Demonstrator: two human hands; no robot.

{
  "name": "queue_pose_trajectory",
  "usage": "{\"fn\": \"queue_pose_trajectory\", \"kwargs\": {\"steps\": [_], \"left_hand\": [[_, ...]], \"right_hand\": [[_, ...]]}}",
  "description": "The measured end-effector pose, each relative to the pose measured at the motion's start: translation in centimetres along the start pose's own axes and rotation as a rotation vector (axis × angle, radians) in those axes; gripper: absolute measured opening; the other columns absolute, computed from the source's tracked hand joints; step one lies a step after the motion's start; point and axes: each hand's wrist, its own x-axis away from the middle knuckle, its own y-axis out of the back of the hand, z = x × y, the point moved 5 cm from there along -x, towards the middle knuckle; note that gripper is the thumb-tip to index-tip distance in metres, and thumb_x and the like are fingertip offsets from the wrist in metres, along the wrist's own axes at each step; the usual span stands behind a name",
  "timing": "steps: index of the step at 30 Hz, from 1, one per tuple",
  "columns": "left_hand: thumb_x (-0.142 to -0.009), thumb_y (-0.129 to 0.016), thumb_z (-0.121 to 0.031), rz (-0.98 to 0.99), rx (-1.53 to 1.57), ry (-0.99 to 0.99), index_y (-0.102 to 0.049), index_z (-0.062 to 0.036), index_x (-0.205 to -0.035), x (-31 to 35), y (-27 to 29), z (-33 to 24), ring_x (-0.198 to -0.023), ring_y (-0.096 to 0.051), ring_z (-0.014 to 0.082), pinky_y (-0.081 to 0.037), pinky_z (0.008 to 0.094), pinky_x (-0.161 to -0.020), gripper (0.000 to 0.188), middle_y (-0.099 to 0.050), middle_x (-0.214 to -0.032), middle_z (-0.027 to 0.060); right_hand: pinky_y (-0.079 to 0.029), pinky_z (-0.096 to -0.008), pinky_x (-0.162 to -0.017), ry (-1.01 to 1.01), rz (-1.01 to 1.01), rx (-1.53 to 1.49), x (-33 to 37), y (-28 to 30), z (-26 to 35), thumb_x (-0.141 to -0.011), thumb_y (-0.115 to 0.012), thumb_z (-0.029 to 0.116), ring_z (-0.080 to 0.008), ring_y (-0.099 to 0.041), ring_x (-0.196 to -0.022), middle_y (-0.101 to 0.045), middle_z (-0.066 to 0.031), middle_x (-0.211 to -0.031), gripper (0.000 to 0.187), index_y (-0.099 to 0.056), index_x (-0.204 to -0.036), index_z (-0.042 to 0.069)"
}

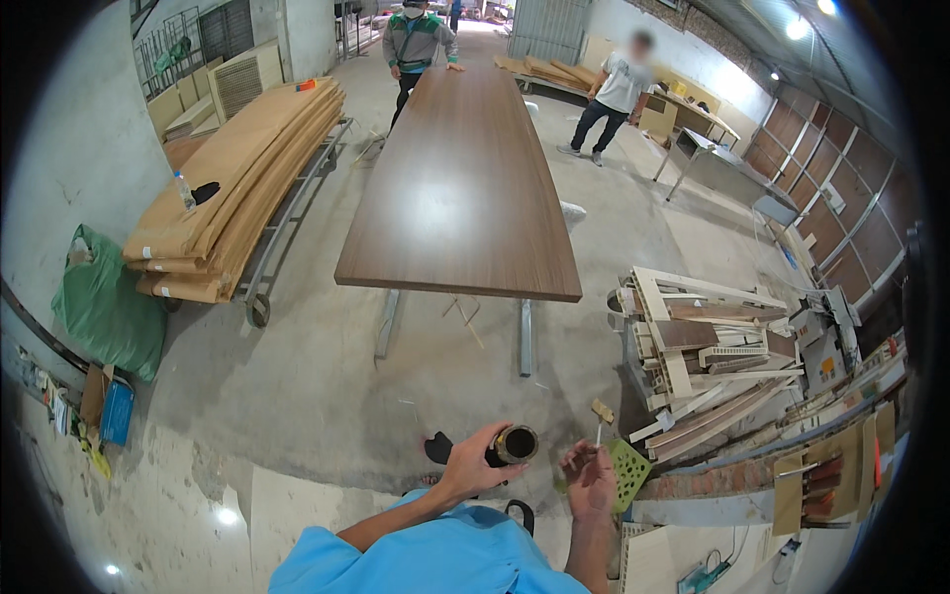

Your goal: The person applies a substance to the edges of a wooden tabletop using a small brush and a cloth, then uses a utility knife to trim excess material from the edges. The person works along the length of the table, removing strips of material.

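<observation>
My left hand [475,463] is wrapped around a small round can [516,445], its open mouth facing up and dark inside. Just to the right, my right hand [591,479] has its fingers closed on the pale handle of a brush [602,412], whose tan head points away from me. Hand and brush are apart from the can. Beyond both hands a long brown wood-grain panel [455,198] lies flat on metal supports [525,337], its near edge well out of my reach. Below and right of the brush is a green perforated plastic stool or crate [629,473].
A worker [418,45] touches the panel's far end; another person [618,84] stands at the right. Stacked brown boards [228,188] rest on a wheeled cart at left, near a green sack [109,302]. Wood offcuts [708,346] are heaped at right, beside a metal table [727,173].
</observation>
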Motion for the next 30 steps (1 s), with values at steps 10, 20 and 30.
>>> {"fn": "queue_pose_trajectory", "kwargs": {"steps": [10,20,30], "left_hand": [[-0.075,-0.085,-0.029,0.054,-0.116,-0.031,-0.056,-0.0098,-0.133,-3.1,3.8,2.1,-0.104,-0.068,0.0309,-0.055,0.0365,-0.089,0.067,-0.064,-0.125,0.0128],[-0.076,-0.085,-0.026,0.168,-0.058,-0.079,-0.053,-0.0075,-0.133,-3.0,0.5,1.4,-0.107,-0.067,0.0341,-0.055,0.0382,-0.088,0.068,-0.063,-0.124,0.0165],[-0.075,-0.083,-0.023,0.128,-0.031,-0.196,-0.052,-0.0077,-0.134,-1.6,-3.6,-0.9,-0.103,-0.068,0.0341,-0.057,0.0397,-0.081,0.068,-0.063,-0.124,0.0143]], "right_hand": [[-0.048,-0.0323,-0.065,0.262,0.004,0.713,0.8,-7.3,-1.8,-0.098,-0.062,0.017,-0.0174,-0.059,-0.067,-0.062,-0.0068,-0.075,0.022,-0.062,-0.084,0.0],[-0.038,-0.0381,-0.057,0.674,0.184,1.7,2.1,-12.4,0.8,-0.087,-0.07,0.01,-0.031,-0.051,-0.06,-0.052,-0.0134,-0.068,0.022,-0.055,-0.076,-0.001],[-0.04,-0.0404,-0.06,0.629,0.112,1.628,4.0,-9.5,3.5,-0.086,-0.072,0.009,-0.0323,-0.052,-0.063,-0.053,-0.0138,-0.069,0.022,-0.056,-0.075,0.0]]}}
